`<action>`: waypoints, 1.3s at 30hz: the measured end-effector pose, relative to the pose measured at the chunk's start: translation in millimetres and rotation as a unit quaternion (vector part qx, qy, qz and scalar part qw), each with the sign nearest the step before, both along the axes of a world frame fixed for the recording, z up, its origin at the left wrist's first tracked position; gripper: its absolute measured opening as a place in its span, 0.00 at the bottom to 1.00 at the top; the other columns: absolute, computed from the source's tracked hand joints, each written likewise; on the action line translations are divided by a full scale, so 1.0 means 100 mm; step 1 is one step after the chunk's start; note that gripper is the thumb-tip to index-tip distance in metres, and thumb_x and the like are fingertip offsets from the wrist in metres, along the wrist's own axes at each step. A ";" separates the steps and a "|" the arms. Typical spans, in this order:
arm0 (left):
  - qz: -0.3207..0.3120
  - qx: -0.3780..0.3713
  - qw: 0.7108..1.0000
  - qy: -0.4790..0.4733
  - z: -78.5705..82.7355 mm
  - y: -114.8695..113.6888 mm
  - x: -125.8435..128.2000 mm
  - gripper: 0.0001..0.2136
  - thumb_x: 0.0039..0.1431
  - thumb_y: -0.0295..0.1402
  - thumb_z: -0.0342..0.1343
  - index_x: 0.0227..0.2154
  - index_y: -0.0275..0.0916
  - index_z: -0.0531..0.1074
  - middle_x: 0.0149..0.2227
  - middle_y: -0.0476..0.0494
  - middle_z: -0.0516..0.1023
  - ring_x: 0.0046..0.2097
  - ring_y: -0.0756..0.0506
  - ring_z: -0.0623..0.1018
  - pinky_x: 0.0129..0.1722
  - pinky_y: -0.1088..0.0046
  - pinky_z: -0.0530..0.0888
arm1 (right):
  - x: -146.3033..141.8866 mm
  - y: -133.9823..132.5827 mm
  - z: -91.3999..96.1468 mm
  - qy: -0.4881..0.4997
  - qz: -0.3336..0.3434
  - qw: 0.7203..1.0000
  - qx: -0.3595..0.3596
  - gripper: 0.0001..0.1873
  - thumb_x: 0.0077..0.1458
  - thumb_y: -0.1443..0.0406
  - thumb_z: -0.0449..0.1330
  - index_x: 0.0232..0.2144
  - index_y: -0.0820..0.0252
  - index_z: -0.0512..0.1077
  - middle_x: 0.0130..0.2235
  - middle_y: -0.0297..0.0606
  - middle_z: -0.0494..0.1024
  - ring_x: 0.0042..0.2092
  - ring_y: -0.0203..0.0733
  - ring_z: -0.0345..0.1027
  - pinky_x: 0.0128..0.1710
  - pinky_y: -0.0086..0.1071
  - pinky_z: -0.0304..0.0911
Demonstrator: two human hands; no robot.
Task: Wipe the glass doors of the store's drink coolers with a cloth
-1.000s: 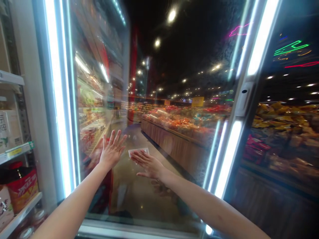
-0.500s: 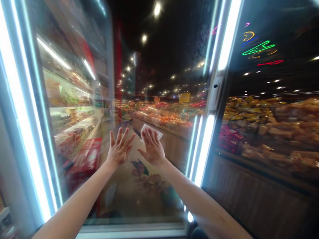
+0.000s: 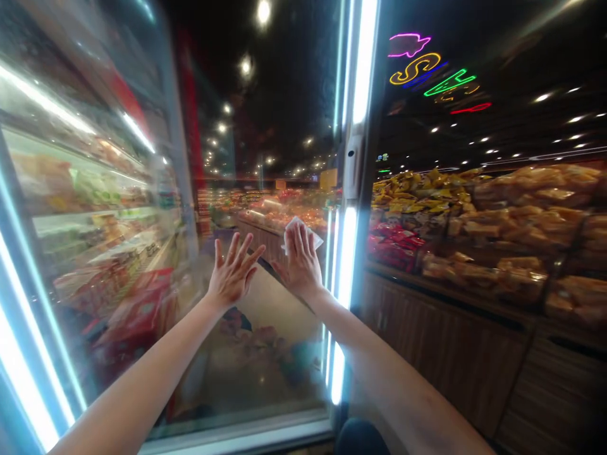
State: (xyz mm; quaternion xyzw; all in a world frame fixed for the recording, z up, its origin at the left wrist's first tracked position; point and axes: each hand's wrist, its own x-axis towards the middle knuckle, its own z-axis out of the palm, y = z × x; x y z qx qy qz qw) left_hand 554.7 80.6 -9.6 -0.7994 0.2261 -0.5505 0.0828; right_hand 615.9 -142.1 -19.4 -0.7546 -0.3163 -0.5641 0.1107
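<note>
A glass cooler door (image 3: 199,354) stands open in front of me, with lit strips along its frame. My left hand (image 3: 233,273) lies flat against the glass, fingers spread, holding nothing. My right hand (image 3: 298,265) presses a white cloth (image 3: 310,234) flat onto the glass near the door's right edge, fingers stretched out over it. The cloth sticks out above and to the right of the fingers.
The door's bright vertical light strip (image 3: 345,272) runs just right of my right hand. Beyond it stand wooden display bins piled with packaged snacks (image 3: 497,215). Shelves of goods (image 3: 95,208) show through the glass at left. Neon signs (image 3: 427,69) glow above.
The view has swung left to right as the door moved leftwards in frame. My right hand with the cloth has slid up and right across the glass. My left hand stayed flat.
</note>
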 end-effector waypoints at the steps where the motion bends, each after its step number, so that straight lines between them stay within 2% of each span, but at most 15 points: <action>1: -0.003 0.001 1.000 -0.002 0.01 -0.05 0.02 0.32 0.69 0.36 0.49 0.72 0.53 0.45 0.75 0.46 0.41 0.75 0.37 0.35 0.71 0.36 0.33 | 0.02 -0.04 0.09 -0.003 -0.006 1.000 0.006 0.53 0.67 0.47 0.52 0.74 0.67 0.25 0.76 0.55 0.33 0.76 0.62 0.25 0.74 0.60 0.33; 3: -0.010 0.002 1.000 -0.007 0.02 -0.14 0.06 0.32 0.69 0.36 0.49 0.72 0.52 0.44 0.75 0.45 0.41 0.75 0.37 0.35 0.71 0.36 0.33 | 0.03 -0.08 0.07 -0.007 -0.011 1.000 0.008 0.53 0.67 0.46 0.52 0.74 0.66 0.24 0.76 0.54 0.33 0.76 0.60 0.24 0.74 0.59 0.34; 7: -0.016 0.009 1.000 -0.013 0.01 -0.23 0.10 0.32 0.69 0.36 0.49 0.72 0.53 0.44 0.75 0.45 0.43 0.76 0.38 0.36 0.72 0.37 0.33 | -0.04 -0.07 -0.45 -0.014 -0.012 1.000 0.002 0.54 0.67 0.47 0.54 0.73 0.68 0.25 0.75 0.58 0.40 0.76 0.59 0.25 0.72 0.63 0.43; 9: -0.016 0.013 1.000 -0.014 0.02 -0.24 0.10 0.32 0.70 0.36 0.50 0.72 0.53 0.44 0.75 0.45 0.44 0.76 0.38 0.37 0.72 0.38 0.33 | -0.03 -0.10 -0.51 -0.016 -0.010 1.000 -0.001 0.53 0.67 0.48 0.54 0.74 0.68 0.26 0.75 0.57 0.41 0.76 0.59 0.26 0.71 0.63 0.45; 14: -0.014 0.009 1.000 -0.017 0.08 -0.26 0.11 0.33 0.69 0.37 0.51 0.72 0.53 0.45 0.75 0.43 0.44 0.76 0.37 0.39 0.71 0.36 0.36 | 0.08 -0.25 0.17 -0.027 -0.019 0.999 0.031 0.53 0.67 0.45 0.52 0.74 0.66 0.26 0.76 0.54 0.34 0.76 0.58 0.23 0.73 0.61 0.39; 16: -0.014 0.006 1.000 -0.018 0.08 -0.25 0.13 0.32 0.69 0.37 0.51 0.72 0.53 0.45 0.75 0.43 0.44 0.75 0.37 0.39 0.71 0.35 0.36 | 0.08 -0.25 0.21 -0.024 -0.022 0.999 0.040 0.53 0.67 0.45 0.52 0.74 0.66 0.25 0.76 0.53 0.33 0.76 0.58 0.23 0.73 0.60 0.39; 21: -0.015 0.004 1.000 -0.015 0.03 -0.13 0.11 0.32 0.69 0.36 0.50 0.72 0.53 0.45 0.75 0.43 0.45 0.76 0.37 0.39 0.71 0.36 0.36 | -0.06 -0.05 -0.63 0.003 -0.018 0.999 0.036 0.53 0.67 0.49 0.54 0.73 0.68 0.25 0.76 0.55 0.34 0.76 0.60 0.24 0.71 0.64 0.44; 23: -0.013 0.002 1.000 -0.014 0.03 -0.06 0.08 0.32 0.69 0.36 0.50 0.72 0.54 0.45 0.75 0.44 0.46 0.76 0.38 0.38 0.71 0.37 0.36 | -0.08 0.03 -0.74 0.003 -0.014 1.000 0.027 0.53 0.67 0.50 0.55 0.73 0.69 0.25 0.75 0.56 0.35 0.76 0.60 0.25 0.70 0.65 0.44; 25: -0.011 -0.003 1.000 -0.016 0.05 0.02 0.05 0.32 0.69 0.36 0.51 0.72 0.54 0.45 0.75 0.44 0.45 0.76 0.38 0.38 0.72 0.37 0.36 | -0.05 0.09 -0.52 0.002 -0.012 1.000 0.025 0.54 0.67 0.49 0.55 0.73 0.68 0.25 0.75 0.56 0.34 0.76 0.60 0.24 0.71 0.64 0.42; 28: -0.006 -0.017 1.000 -0.023 0.07 0.16 0.01 0.33 0.69 0.36 0.51 0.72 0.54 0.45 0.75 0.44 0.44 0.76 0.37 0.38 0.71 0.37 0.35 | 0.01 0.21 0.00 -0.007 -0.010 0.999 0.038 0.54 0.67 0.47 0.53 0.73 0.68 0.24 0.76 0.54 0.32 0.76 0.58 0.21 0.72 0.63 0.39; 30: -0.001 -0.028 0.999 -0.029 0.05 0.28 -0.03 0.32 0.69 0.36 0.51 0.72 0.53 0.45 0.75 0.44 0.43 0.76 0.37 0.38 0.71 0.37 0.35 | -0.01 0.32 0.08 -0.010 -0.012 0.998 0.055 0.54 0.67 0.46 0.52 0.73 0.69 0.23 0.76 0.55 0.32 0.76 0.60 0.19 0.72 0.64 0.38; 32: 0.003 -0.038 0.999 -0.033 0.01 0.41 -0.07 0.33 0.69 0.35 0.51 0.72 0.53 0.45 0.75 0.44 0.42 0.76 0.38 0.37 0.72 0.38 0.35 | -0.08 0.47 -0.17 -0.007 -0.012 0.998 0.055 0.53 0.68 0.47 0.52 0.73 0.70 0.25 0.75 0.56 0.31 0.76 0.61 0.21 0.72 0.64 0.39; 36: 0.015 -0.053 0.998 -0.037 -0.11 0.67 -0.15 0.33 0.68 0.35 0.51 0.72 0.54 0.44 0.75 0.45 0.43 0.76 0.38 0.38 0.72 0.39 0.35 | -0.27 0.78 -0.94 -0.006 0.001 1.000 0.025 0.50 0.68 0.49 0.52 0.73 0.71 0.29 0.76 0.54 0.33 0.76 0.58 0.24 0.72 0.61 0.44; 37: 0.018 -0.057 0.997 -0.038 -0.13 0.73 -0.17 0.34 0.68 0.35 0.51 0.72 0.54 0.44 0.75 0.45 0.43 0.76 0.38 0.38 0.72 0.40 0.35 | -0.29 0.86 -1.00 -0.008 0.004 1.000 0.020 0.50 0.68 0.49 0.51 0.73 0.71 0.29 0.76 0.54 0.34 0.76 0.57 0.24 0.72 0.61 0.44; 39: 0.024 -0.066 0.997 -0.043 -0.16 0.85 -0.19 0.33 0.68 0.35 0.51 0.72 0.55 0.45 0.75 0.46 0.42 0.76 0.39 0.38 0.72 0.40 0.35 | -0.28 1.01 -0.85 -0.009 0.010 1.000 0.013 0.51 0.68 0.48 0.52 0.74 0.71 0.29 0.76 0.55 0.36 0.76 0.57 0.24 0.72 0.61 0.44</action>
